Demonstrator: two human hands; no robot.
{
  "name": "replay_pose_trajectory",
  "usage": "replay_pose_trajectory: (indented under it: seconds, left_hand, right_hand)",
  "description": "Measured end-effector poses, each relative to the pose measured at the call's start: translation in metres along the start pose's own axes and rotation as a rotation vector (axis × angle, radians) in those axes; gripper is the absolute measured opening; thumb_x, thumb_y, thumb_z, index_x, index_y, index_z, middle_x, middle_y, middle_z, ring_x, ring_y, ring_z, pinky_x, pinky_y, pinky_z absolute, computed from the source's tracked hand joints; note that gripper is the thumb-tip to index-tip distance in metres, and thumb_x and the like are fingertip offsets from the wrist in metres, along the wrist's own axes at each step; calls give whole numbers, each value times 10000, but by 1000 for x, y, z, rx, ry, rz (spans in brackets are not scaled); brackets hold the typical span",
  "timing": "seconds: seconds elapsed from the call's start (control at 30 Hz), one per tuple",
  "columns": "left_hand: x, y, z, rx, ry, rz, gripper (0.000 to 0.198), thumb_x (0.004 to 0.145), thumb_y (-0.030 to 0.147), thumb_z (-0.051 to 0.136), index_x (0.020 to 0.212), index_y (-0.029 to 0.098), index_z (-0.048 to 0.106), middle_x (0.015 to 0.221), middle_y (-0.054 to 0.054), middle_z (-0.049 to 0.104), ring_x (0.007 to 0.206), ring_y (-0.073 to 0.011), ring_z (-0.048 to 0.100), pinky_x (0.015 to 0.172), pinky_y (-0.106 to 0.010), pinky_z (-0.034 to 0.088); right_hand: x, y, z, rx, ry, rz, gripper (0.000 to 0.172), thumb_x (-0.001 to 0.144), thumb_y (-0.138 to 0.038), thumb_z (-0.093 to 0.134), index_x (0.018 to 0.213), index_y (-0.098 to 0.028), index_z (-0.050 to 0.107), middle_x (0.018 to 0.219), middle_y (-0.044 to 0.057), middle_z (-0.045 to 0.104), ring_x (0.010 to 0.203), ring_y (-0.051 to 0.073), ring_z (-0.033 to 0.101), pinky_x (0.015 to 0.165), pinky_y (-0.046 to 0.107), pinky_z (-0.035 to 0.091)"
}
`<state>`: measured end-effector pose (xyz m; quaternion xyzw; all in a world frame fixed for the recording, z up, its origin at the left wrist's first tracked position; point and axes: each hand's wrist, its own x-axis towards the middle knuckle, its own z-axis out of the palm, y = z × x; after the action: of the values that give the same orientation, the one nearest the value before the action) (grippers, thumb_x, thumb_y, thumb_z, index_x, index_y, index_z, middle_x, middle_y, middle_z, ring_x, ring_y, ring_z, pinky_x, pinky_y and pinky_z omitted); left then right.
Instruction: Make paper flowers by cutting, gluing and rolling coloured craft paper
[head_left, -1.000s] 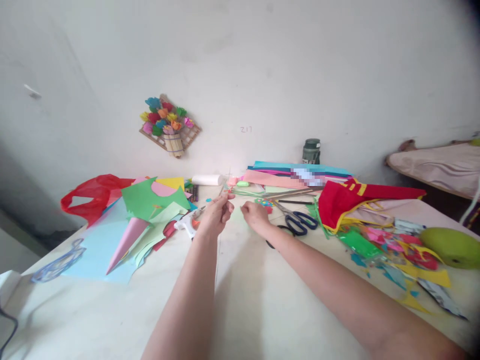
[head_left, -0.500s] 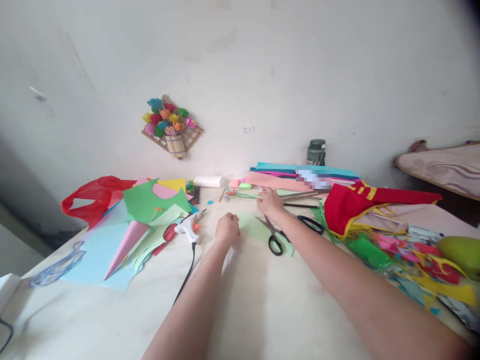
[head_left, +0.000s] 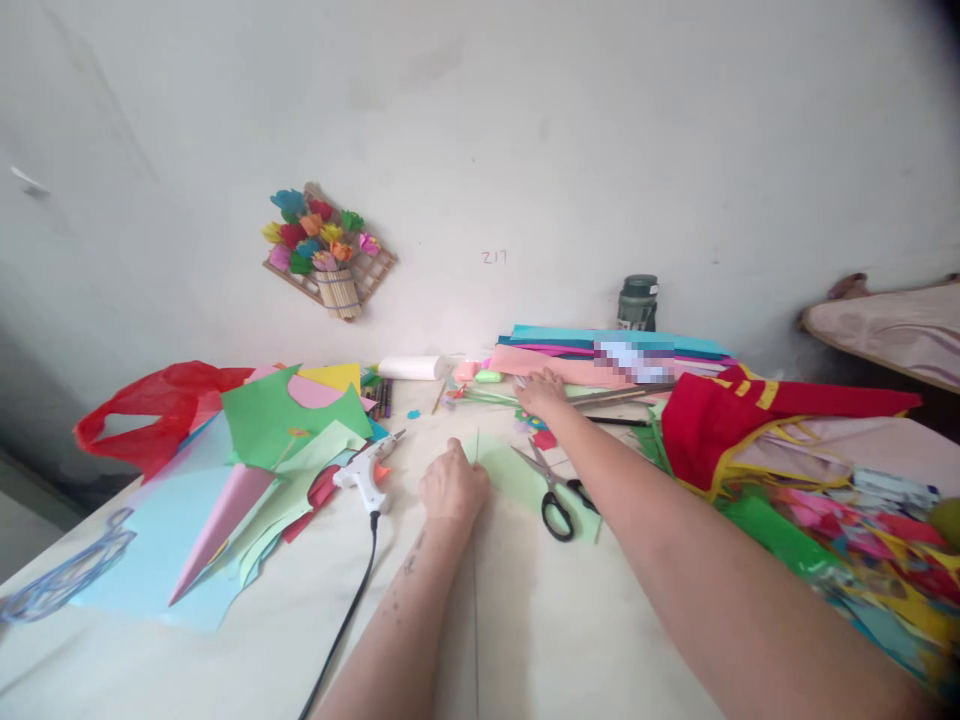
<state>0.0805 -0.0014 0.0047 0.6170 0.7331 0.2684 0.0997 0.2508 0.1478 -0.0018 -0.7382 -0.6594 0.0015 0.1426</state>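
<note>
My left hand (head_left: 454, 485) is closed in a loose fist above the table, with a thin, dark, wire-like stick (head_left: 477, 600) running from it toward me. Farther back, my right hand (head_left: 541, 395) reaches low with fingers bent and somewhat apart, over the thin green stems (head_left: 487, 398) and beside a pink paper sheet (head_left: 562, 366). Small paper pieces, including a red one (head_left: 544, 440), lie just under that hand. Between my arms, black-handled scissors (head_left: 556, 510) rest partly open on a pale green paper sheet (head_left: 510, 470).
Left of my hand lies a white glue gun (head_left: 365, 478) with a black cord. Beyond it are a pink paper cone (head_left: 221, 535), coloured sheets and a red plastic bag (head_left: 169, 410). Red cloth (head_left: 712, 430) and paper scraps fill the right side. A bottle (head_left: 637, 302) stands by the wall.
My view has shifted, so the glue gun and papers appear farther left and lower. My left hand has turned a little and the wire-like stick shows more. My right hand remains over the stems.
</note>
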Motion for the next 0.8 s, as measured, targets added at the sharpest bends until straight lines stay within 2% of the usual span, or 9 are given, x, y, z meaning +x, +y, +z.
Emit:
replay_pose_trajectory:
  seconds: [0.07,0.13,0.23,0.4,0.47,0.53,0.63,0.67,0.8]
  left_hand:
    - [-1,1,0,2,4,-1,262,659,273,527,901,173,523,775,-175,613,827,-338,563,725,-421,350]
    - [-1,2,-1,-5,20,6,320,674,319,530,957,170,506,793,-180,609,833,-343,559,731,-424,342]
    - [-2,2,-1,-15,69,38,359,698,367,517,1005,182,489,824,-176,610,835,-335,557,734,-418,333]
    - [-3,5,-7,-132,167,111,266,724,377,512,944,228,511,801,-101,616,841,-268,557,750,-360,340]
    - [1,10,-9,-258,150,124,206,731,389,511,845,219,536,758,-85,611,823,-249,560,740,-342,358]
    - [10,20,-9,-477,10,71,225,723,416,526,733,192,540,707,-85,599,753,-229,569,693,-323,390]
    - [27,42,0,-919,-369,-77,310,693,451,568,710,143,539,690,-96,592,632,-180,570,603,-286,428]
    - [32,51,5,-1036,-448,-104,333,680,460,585,716,131,543,698,-95,591,621,-161,567,593,-267,431]
    - [49,89,33,-1321,-631,-251,394,730,522,501,727,129,538,662,-67,568,599,-121,559,570,-221,435]
  right_hand:
    - [1,-1,-5,15,113,-4,492,851,-379,301,1227,-108,470,1328,114,383,1254,254,210,1000,417,123]
    - [0,-2,-13,30,278,-25,495,861,-345,287,1259,-81,418,1327,116,384,1243,241,223,1004,398,115]
    - [-3,-1,-29,62,457,-67,475,884,-316,238,1283,-97,373,1327,101,385,1224,219,248,1003,377,113]
    - [-20,3,-40,81,413,-130,445,894,-293,224,1251,-118,424,1290,112,425,1139,222,361,960,351,209]
    - [-29,5,-38,91,419,-157,439,894,-278,229,1240,-113,442,1280,107,440,1133,215,375,963,345,220]
    - [-39,8,-35,119,426,-178,430,893,-266,235,1226,-118,463,1274,93,450,1144,201,374,974,334,228]
    - [-51,15,-31,184,421,-205,421,888,-246,242,1210,-130,488,1265,81,461,1154,176,375,982,305,256]
    - [-54,18,-30,205,427,-222,421,887,-244,243,1207,-132,491,1256,82,469,1154,172,378,985,303,262]
    - [-62,26,-28,278,469,-292,415,885,-227,238,1175,-128,517,1213,80,507,1139,150,399,989,289,277]
